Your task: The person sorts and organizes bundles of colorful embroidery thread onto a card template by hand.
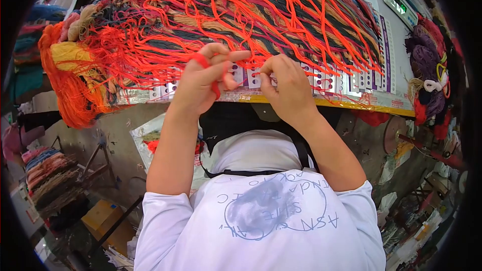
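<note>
While the left hand (205,78), red yarn (201,60) looped round it, has fingers spread, the right hand (288,83) pinches at a punched card (253,81), grip contents unclear; crowded strands (165,35) beyond both could snag the yarn if pulled.

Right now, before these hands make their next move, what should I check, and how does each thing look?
1. Yarn loop around left hand: ok, it is wrapped there.
2. Right hand at a punched card: ok, its fingertips are there.
3. Right hand's grip, on yarn or card: cannot tell, the fingers hide it.
4. Heap free of tangles: not ok, orange-red strands cross and curl over darker ones.
5. Scale display lit: ok.
6. Scale reading: cannot tell, too small.
</note>
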Available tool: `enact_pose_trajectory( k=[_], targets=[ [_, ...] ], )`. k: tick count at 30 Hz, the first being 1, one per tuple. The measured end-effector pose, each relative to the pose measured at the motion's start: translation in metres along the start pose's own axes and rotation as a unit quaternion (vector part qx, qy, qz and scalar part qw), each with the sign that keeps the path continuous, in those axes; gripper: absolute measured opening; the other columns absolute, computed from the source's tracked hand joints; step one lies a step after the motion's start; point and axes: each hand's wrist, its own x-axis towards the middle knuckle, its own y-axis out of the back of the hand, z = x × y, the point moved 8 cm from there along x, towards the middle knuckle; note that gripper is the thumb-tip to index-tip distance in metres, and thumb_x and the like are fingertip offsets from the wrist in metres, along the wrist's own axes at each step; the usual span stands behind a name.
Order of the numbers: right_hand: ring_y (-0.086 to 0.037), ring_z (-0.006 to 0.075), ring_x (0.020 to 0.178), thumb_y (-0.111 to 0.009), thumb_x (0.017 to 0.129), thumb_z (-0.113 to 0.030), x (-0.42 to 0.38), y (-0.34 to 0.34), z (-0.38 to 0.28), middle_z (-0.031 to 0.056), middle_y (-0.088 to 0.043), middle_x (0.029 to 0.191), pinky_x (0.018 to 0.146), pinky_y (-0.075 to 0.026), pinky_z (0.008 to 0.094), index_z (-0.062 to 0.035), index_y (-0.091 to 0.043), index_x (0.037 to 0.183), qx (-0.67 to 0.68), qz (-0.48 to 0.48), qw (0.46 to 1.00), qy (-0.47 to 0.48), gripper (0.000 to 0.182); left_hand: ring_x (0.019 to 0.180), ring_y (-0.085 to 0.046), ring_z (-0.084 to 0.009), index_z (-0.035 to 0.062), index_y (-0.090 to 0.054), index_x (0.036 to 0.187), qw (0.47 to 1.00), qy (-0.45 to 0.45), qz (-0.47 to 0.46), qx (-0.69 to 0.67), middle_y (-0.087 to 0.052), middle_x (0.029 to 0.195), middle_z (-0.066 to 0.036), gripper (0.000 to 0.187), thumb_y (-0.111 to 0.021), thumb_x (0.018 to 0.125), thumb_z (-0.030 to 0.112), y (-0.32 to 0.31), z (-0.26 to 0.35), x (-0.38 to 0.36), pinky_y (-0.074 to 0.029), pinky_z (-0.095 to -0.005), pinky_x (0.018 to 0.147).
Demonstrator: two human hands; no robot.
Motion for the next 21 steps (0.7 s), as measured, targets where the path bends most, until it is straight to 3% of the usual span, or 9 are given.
enact_pose_trajectory(
  k=[3, 5, 8, 9, 13, 17, 19, 20, 21],
  targets=[
    [-0.059, 0.0333, 0.071, -0.058, 0.081, -0.004, -0.001, -0.007, 0.013, 0.0137, -0.058, 0.076, 0.060, -0.045, 0.0416, -0.0021, -0.047, 0.090, 0.165, -0.055, 0.975, -0.137, 0.014, 0.068, -0.064, -0.0123, 0.0038, -0.046, 0.098, 0.987, 0.023, -0.017, 0.155, -0.063, 0.096, -0.014, 0.015, -0.053, 0.086, -0.001, -0.023, -0.024, 0.012, -0.047, -0.0211, 0.051],
    [-0.059, 0.0344, 0.069, -0.057, 0.082, -0.005, 0.000, -0.011, 0.018, 0.0145, -0.059, 0.076, 0.059, -0.045, 0.0426, -0.0018, -0.046, 0.092, 0.188, -0.061, 0.970, -0.142, 0.015, 0.067, -0.060, -0.0101, 0.0040, -0.048, 0.097, 0.970, 0.026, -0.010, 0.241, -0.059, 0.078, -0.004, 0.014, -0.056, 0.086, 0.001, -0.025, -0.029, 0.016, -0.045, -0.0214, 0.054],
    [-0.060, 0.0347, 0.070, -0.057, 0.083, -0.006, -0.004, -0.018, 0.031, 0.0152, -0.060, 0.076, 0.060, -0.046, 0.0430, -0.0022, -0.047, 0.095, 0.162, -0.097, 0.970, -0.152, 0.016, 0.063, -0.057, -0.0103, 0.0043, -0.050, 0.094, 0.969, -0.037, 0.027, 0.242, -0.058, 0.075, -0.003, 0.010, -0.057, 0.086, 0.004, -0.001, -0.009, 0.013, -0.044, -0.0210, 0.055],
    [-0.061, 0.0340, 0.071, -0.057, 0.083, -0.006, -0.007, -0.023, 0.035, 0.0151, -0.060, 0.078, 0.061, -0.047, 0.0426, -0.0029, -0.048, 0.095, 0.112, -0.131, 0.973, -0.151, 0.015, 0.057, -0.050, -0.0075, 0.0063, -0.051, 0.092, 0.956, -0.043, 0.096, 0.273, -0.052, 0.070, 0.001, 0.009, -0.058, 0.087, 0.006, 0.007, 0.012, 0.004, -0.039, -0.0203, 0.050],
    [-0.060, 0.0243, 0.066, -0.058, 0.084, -0.007, -0.006, -0.023, 0.033, 0.0104, -0.059, 0.073, 0.061, -0.047, 0.0337, -0.0036, -0.052, 0.096, 0.038, -0.083, 0.991, -0.099, 0.014, 0.050, -0.034, -0.0027, 0.0103, -0.053, 0.093, 0.989, -0.069, 0.087, 0.099, -0.039, 0.064, 0.005, 0.008, -0.057, 0.087, 0.007, 0.078, 0.092, -0.023, -0.024, -0.0183, 0.041],
    [-0.060, 0.0255, 0.064, -0.058, 0.083, -0.008, -0.007, -0.024, 0.035, 0.0100, -0.060, 0.072, 0.059, -0.046, 0.0353, -0.0035, -0.052, 0.095, 0.037, -0.085, 0.989, -0.119, 0.014, 0.045, -0.025, -0.0039, 0.0078, -0.052, 0.099, 0.939, -0.180, 0.273, 0.109, -0.040, 0.066, 0.005, 0.007, -0.053, 0.091, 0.008, 0.134, 0.195, -0.046, -0.020, -0.0199, 0.038],
    [-0.059, 0.0241, 0.062, -0.058, 0.083, -0.008, -0.006, -0.023, 0.033, 0.0095, -0.059, 0.071, 0.058, -0.046, 0.0350, -0.0034, -0.053, 0.095, 0.044, -0.083, 0.989, -0.117, 0.014, 0.050, -0.044, -0.0048, 0.0060, -0.050, 0.111, 0.885, -0.242, 0.311, 0.248, -0.053, 0.076, 0.002, 0.019, -0.050, 0.092, 0.006, 0.147, 0.235, -0.052, -0.029, -0.0168, 0.038],
    [-0.058, 0.0211, 0.061, -0.059, 0.083, -0.008, -0.007, -0.023, 0.035, 0.0086, -0.058, 0.069, 0.057, -0.046, 0.0328, -0.0032, -0.053, 0.095, 0.058, -0.090, 0.985, -0.138, 0.014, 0.070, -0.065, -0.0141, 0.0038, -0.038, 0.130, 0.769, -0.254, 0.430, 0.399, -0.058, 0.108, -0.009, 0.038, -0.046, 0.093, 0.005, 0.137, 0.245, -0.061, -0.043, -0.0167, 0.043],
    [-0.056, 0.0180, 0.059, -0.060, 0.083, -0.008, -0.008, -0.024, 0.036, 0.0077, -0.057, 0.067, 0.057, -0.045, 0.0307, -0.0031, -0.054, 0.095, 0.072, -0.097, 0.980, -0.159, 0.014, 0.073, -0.067, -0.0180, 0.0034, -0.036, 0.133, 0.753, -0.237, 0.419, 0.448, -0.059, 0.108, -0.011, 0.040, -0.043, 0.094, 0.007, 0.131, 0.242, -0.058, -0.047, -0.0199, 0.045]
  ],
)
